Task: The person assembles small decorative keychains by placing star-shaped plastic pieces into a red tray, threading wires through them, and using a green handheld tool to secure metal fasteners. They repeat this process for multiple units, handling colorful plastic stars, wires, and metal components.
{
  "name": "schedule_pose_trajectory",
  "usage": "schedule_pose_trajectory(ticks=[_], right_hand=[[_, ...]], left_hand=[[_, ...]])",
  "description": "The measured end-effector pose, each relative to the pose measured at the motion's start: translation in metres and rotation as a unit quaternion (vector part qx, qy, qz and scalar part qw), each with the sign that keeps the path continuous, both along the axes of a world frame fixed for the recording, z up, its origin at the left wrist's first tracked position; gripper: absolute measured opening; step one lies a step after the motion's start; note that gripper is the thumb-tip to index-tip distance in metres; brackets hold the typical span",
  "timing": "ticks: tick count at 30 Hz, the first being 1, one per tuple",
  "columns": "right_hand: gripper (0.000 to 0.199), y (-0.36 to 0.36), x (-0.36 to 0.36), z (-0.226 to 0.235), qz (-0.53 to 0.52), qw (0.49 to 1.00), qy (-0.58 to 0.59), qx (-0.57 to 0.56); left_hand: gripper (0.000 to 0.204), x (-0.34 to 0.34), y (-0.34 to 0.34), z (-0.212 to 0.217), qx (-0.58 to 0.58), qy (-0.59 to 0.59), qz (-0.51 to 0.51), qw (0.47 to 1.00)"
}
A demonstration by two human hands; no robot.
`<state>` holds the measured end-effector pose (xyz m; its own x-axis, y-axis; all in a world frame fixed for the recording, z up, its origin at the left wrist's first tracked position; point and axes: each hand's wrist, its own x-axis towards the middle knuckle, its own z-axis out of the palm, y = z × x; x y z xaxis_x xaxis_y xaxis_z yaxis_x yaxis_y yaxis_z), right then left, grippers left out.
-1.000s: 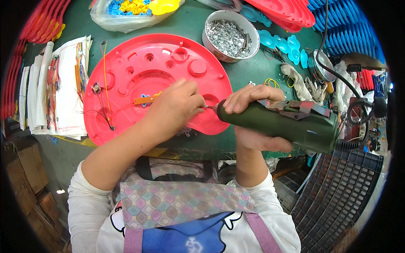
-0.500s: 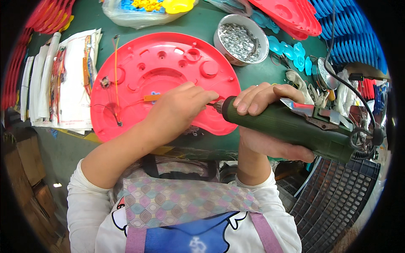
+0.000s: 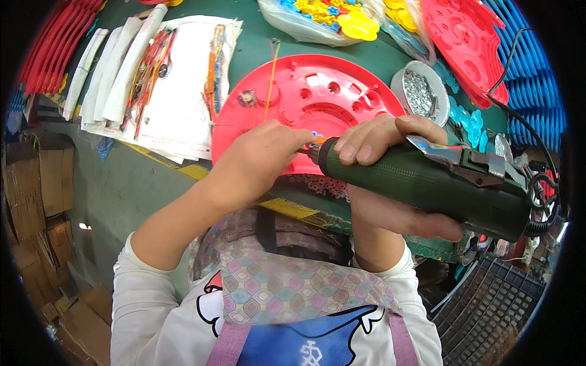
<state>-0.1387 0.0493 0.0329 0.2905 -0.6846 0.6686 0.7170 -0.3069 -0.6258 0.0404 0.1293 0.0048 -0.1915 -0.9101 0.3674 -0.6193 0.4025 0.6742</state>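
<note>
My right hand [image 3: 390,177] grips the green electric screwdriver [image 3: 427,183], tip just beside my left hand [image 3: 262,161], whose fingers pinch something small against the red plastic disc [image 3: 311,100] beneath both hands.

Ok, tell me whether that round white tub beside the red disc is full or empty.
Partly full: the white tub stands upright and open, with a heap of small silvery metal pieces inside. How deep they lie cannot be told.

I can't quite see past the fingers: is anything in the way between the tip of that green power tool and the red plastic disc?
Only the left hand, closed right at the tip of the green power tool, hides the spot; nothing else sits over the red plastic disc.
</note>
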Motion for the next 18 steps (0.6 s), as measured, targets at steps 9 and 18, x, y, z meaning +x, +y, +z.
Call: schedule_pose_trajectory(ticks=[9, 18], right_hand=[[0.124, 0.015, 0.049, -0.01, 0.036, 0.999, 0.02, 0.006], [0.121, 0.025, 0.072, -0.03, -0.019, 0.989, 0.119, 0.084]], left_hand=[[0.037, 0.051, 0.025, 0.013, -0.054, -0.079, 0.068, 0.993], [0.016, 0.053, 0.037, -0.004, -0.011, -0.176, 0.14, 0.974]])
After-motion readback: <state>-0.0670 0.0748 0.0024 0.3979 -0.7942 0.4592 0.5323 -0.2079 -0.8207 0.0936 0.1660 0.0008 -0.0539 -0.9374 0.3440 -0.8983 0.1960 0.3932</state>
